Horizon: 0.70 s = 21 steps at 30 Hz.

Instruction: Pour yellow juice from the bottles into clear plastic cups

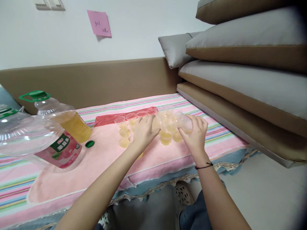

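Observation:
Several clear plastic cups of yellow drink stand in rows on a pink cloth (100, 166), among them a cup (166, 137) near the front. My left hand (144, 129) is curled around the side of a clear cup (157, 122) in the middle of the group. To its right, my right hand (196, 131) grips another clear plastic cup (184, 121), which looks tilted, between thumb and fingers. Overlapping cups blur together between the hands, so their exact contents cannot be made out. A left-hand group of cups (124, 142) is partly hidden behind my left hand.
At left stand a large labelled bottle (64, 148) and a green-handled bottle (72, 123) of yellow drink. A green cap (89, 144) lies beside them. Red plastic (107, 119) lies behind the cups. Stacked cushions (240, 76) rise at right.

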Available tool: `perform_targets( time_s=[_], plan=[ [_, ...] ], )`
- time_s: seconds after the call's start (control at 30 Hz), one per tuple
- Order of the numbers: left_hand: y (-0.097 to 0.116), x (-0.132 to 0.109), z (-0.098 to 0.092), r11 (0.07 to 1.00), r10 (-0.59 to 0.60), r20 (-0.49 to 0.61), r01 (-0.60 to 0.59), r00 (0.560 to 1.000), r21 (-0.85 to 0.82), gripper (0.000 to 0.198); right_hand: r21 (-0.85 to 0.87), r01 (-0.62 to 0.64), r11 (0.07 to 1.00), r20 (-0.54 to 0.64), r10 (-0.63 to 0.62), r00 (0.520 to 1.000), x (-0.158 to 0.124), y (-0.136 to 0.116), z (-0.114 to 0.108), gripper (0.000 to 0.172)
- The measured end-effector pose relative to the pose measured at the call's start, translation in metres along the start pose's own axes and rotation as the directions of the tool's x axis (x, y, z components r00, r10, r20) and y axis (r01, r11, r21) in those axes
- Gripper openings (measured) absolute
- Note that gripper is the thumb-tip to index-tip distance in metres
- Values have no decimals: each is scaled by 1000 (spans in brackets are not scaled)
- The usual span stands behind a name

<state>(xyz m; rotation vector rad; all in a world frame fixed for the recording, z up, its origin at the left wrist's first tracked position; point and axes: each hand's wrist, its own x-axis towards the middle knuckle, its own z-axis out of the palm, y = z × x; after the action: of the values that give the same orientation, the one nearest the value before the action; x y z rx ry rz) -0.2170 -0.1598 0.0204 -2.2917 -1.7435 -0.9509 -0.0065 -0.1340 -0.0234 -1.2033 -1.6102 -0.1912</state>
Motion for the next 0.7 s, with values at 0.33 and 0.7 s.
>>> perform_targets(
  time_s=[0.33, 0.7],
  plan=[
    [-5, -41, -20, 537, -417, 127, 356, 900, -765, 47, -113, 153, 982, 138, -137, 981, -2, -16, 0, 49],
    [4, -111, -17, 564, -283, 175, 311, 943, -765, 54, 619, -309, 722, 237, 204, 950, -15, -49, -5, 47]
  ],
)
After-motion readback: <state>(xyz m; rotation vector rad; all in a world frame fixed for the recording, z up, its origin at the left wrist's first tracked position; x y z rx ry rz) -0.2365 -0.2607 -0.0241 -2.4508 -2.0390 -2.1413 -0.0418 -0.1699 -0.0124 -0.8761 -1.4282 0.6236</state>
